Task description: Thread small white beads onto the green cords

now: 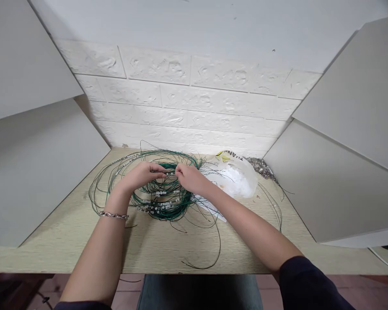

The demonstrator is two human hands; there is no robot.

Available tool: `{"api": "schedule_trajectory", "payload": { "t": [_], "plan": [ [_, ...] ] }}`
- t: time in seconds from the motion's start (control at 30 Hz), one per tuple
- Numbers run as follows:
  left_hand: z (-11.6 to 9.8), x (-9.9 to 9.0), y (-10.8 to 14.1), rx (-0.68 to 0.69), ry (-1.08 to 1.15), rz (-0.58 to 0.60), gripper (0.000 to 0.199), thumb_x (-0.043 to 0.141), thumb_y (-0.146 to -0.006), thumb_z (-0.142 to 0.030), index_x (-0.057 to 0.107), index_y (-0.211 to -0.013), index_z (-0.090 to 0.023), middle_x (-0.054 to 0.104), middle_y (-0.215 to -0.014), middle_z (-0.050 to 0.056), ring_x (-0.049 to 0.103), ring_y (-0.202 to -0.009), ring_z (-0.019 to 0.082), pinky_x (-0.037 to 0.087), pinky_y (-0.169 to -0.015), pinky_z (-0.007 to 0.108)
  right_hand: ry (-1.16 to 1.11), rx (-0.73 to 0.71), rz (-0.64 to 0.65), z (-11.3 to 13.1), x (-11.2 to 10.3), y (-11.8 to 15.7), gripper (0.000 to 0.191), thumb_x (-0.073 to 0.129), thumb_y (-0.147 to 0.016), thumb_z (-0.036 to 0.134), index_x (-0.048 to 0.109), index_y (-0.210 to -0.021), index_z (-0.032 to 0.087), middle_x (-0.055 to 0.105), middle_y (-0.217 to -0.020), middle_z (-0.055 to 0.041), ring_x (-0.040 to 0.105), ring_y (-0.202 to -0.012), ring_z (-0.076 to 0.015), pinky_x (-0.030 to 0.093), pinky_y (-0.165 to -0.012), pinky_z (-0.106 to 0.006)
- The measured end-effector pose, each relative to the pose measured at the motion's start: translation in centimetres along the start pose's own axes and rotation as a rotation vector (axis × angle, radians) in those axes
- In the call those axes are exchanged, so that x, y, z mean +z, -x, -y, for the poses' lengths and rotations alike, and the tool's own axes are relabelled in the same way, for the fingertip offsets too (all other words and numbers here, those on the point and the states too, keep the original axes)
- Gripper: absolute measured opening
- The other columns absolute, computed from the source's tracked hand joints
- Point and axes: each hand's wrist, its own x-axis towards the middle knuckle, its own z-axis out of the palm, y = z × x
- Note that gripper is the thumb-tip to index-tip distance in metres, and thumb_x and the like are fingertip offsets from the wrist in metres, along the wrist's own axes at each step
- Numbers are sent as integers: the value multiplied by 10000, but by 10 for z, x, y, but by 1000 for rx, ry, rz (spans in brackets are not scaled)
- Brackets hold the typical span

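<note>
Across the middle of the scene a pale wood-grain tabletop (84, 241) is stretching from wall to wall, boxed in by plain grey panels (35, 172) at nine and three o'clock and a white embossed brick wall (194, 99) at twelve. Sprawling over the centre of the table is a loose tangle of thin dark green wire (168, 206), its loops carrying small white beads (158, 207). Toward two o'clock of the tangle a crumpled white plastic bag (237, 176) is lying open, touching the outer wire loops. Both forearms are reaching in from six o'clock. Her left hand (142, 174), a silver chain bracelet (114, 215) circling its wrist, is pinching a strand of the wire with curled fingers. Just beside it the right hand (189, 177) is closing its fingertips on the same strand, above the coil's upper part.
</note>
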Motion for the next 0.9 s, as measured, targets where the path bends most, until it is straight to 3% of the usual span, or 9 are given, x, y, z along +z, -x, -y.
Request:
{"api": "schedule_trajectory", "payload": {
  "t": [0.2,0.33,0.43,0.53,0.63,0.77,0.9],
  "plan": [
    [1,-2,-1,-59,-109,-109,295,465,-732,-435,638,-777,-200,651,-760,7,572,-756,190,434,-714,293,168,-79,-122,-5,-1,4,174,354,-807,148,515,-745,177,601,-847,-31,502,-806,-158,281,-721,-304],
    [-6,0,2,9,-50,-241,426,516,-705,-429,548,-1057,-192,601,-1046,43,541,-941,205,427,-798,299,153,-48,-222,-8,-3,7,157,364,-806,161,502,-733,179,601,-855,-24,496,-853,-173,245,-815,-365],
    [-8,1,3,47,-14,-166,538,623,-619,-429,534,-1114,-236,577,-1124,31,516,-1014,212,420,-847,305,117,-17,-246,-9,-4,8,162,329,-828,168,483,-777,188,606,-779,-11,510,-800,-166,193,-893,-431],
    [-4,1,0,44,-23,-95,323,600,-644,-410,644,-921,-249,648,-976,18,560,-923,215,422,-848,327,88,-1,-236,-12,-4,8,175,296,-838,152,463,-812,195,601,-719,6,522,-755,-154,153,-931,-473],
    [3,0,-3,26,3,-119,260,526,-699,-404,660,-862,-250,667,-914,6,581,-871,213,427,-836,329,86,26,-219,-17,-5,9,169,296,-829,133,452,-814,194,605,-730,3,528,-756,-156,144,-937,-500],
    [12,1,-6,-45,-25,-273,309,410,-763,-336,571,-995,-212,653,-891,24,592,-811,194,437,-800,330,83,45,-238,-24,-5,11,167,295,-825,131,446,-793,195,602,-787,5,521,-779,-159,149,-933,-510],
    [13,5,-10,96,-155,-465,247,358,-712,-154,513,-903,-178,535,-1120,86,484,-1056,203,369,-909,351,57,54,-288,-28,-4,12,168,297,-830,147,453,-792,194,593,-863,-7,504,-843,-168,148,-934,-508]
  ]
}}
